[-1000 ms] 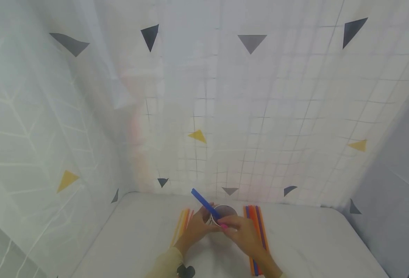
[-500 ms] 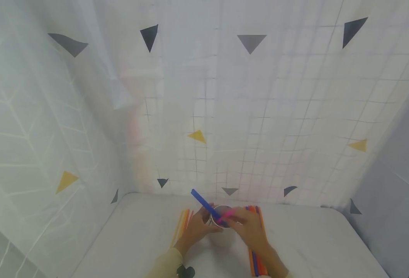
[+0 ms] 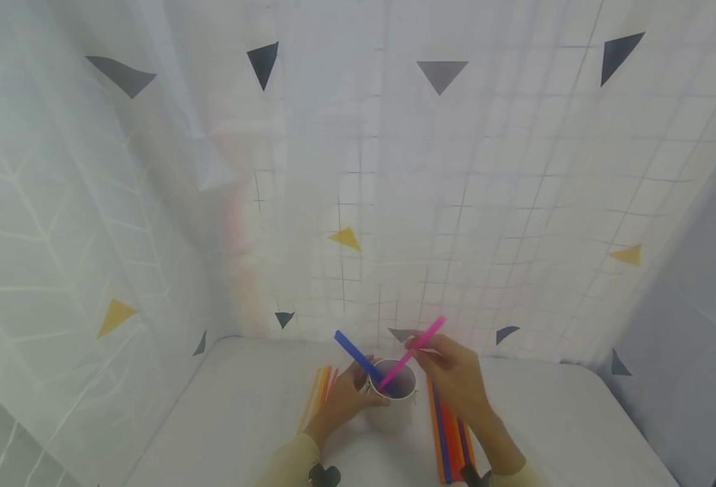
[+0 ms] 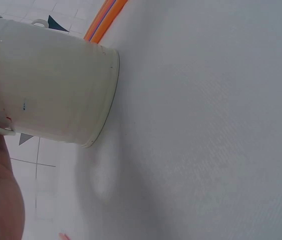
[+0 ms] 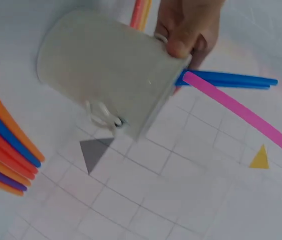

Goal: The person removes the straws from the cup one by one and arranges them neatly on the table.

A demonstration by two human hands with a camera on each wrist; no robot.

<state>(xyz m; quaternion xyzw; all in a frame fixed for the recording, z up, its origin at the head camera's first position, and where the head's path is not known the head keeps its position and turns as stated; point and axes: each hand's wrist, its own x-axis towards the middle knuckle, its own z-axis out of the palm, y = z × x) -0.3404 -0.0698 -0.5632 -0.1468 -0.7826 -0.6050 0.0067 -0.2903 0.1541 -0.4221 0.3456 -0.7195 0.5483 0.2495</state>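
My left hand (image 3: 347,398) grips a small white pail (image 4: 51,85) at its left side, thumb near the rim. Two blue straws (image 5: 235,79) lean out of the pail's mouth towards the back left. Between thumb and fingertips, my right hand (image 3: 456,379) pinches a pink straw (image 3: 398,368) above the right side of the pail. The pink straw slants, its lower end at the pail's mouth beside the blue ones and its upper end past my fingers. A small loop handle (image 5: 101,117) sticks out from the pail's wall.
A row of orange, blue, red and purple straws (image 3: 449,439) lies on the white table (image 3: 552,419) right of the pail. Yellow and pinkish straws (image 3: 314,399) lie to its left, partly behind my left arm. A patterned sheet (image 3: 431,169) stands behind the table.
My right hand has moved up and to the right from the pail's near rim. The pink straw, mostly hidden by my fingers before, now shows at length. The left hand and blue straws stay put.
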